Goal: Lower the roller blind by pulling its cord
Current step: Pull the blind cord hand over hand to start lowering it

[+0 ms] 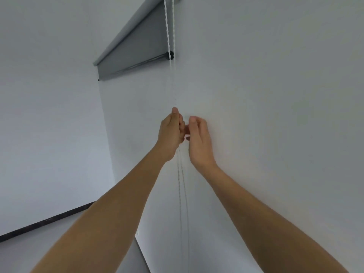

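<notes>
Our two bare forearms come up from the bottom edge and reach toward the white wall (pixel 266 79). Our left hand (pixel 171 133) is clenched around the cord (pixel 169 36), with the thumb pointing up and pressed along it. Our right hand (pixel 199 138) is just beside the left one, at the same height. Its fingers are curled but loose, the thumb stands apart from them, and we cannot tell if it touches the cord or only hovers near it.

We see the cord as a white beaded loop of two strands. It hangs down from the top edge of the view, passes in front of the right end of the blind (pixel 136 48), goes into the left fist and continues below the hands, close to the wall, down to the bottom edge.

We find the grey blind high on the wall, only a short way unrolled, with its dark bottom bar (pixel 137 65) well above our hands. At the lower left a dark strip (pixel 45 220) runs along the foot of the side wall.
</notes>
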Available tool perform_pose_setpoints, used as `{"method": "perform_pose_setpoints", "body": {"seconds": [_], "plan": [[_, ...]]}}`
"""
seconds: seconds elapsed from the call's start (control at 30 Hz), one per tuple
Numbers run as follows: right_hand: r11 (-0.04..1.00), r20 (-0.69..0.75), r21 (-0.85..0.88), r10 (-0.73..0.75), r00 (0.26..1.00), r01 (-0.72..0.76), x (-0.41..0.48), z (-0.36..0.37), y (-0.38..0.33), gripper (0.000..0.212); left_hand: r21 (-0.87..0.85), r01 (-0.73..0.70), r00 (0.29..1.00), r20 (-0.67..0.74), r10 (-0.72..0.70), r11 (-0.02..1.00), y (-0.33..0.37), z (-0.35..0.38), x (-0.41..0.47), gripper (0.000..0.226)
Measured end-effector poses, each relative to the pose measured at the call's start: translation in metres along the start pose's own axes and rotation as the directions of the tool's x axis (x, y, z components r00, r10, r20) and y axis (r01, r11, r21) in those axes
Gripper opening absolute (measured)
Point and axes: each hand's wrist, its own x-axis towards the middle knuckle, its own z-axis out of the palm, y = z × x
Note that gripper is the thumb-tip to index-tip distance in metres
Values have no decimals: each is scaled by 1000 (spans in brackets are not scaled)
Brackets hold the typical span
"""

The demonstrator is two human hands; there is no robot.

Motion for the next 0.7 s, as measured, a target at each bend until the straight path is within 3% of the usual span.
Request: {"method": "perform_pose_setpoints", "body": {"seconds": [0.17,0.4,0.53,0.7], "plan": [[996,-26,19,-89,996,90,68,19,-60,40,2,33,999,25,-33,999,-32,-2,-31,48],[987,133,156,20,991,-41,123,48,-100,31,66,58,995,77,-63,996,-71,-5,-74,57],[993,34,112,-33,999,29,126,58,-83,34,115,81,988,124,-95,990,-95,-15,-88,57],[996,4,-28,-84,996,84,87,49,-28,37,97,245,946,192,-260,965,-104,-31,-80,62]]}}
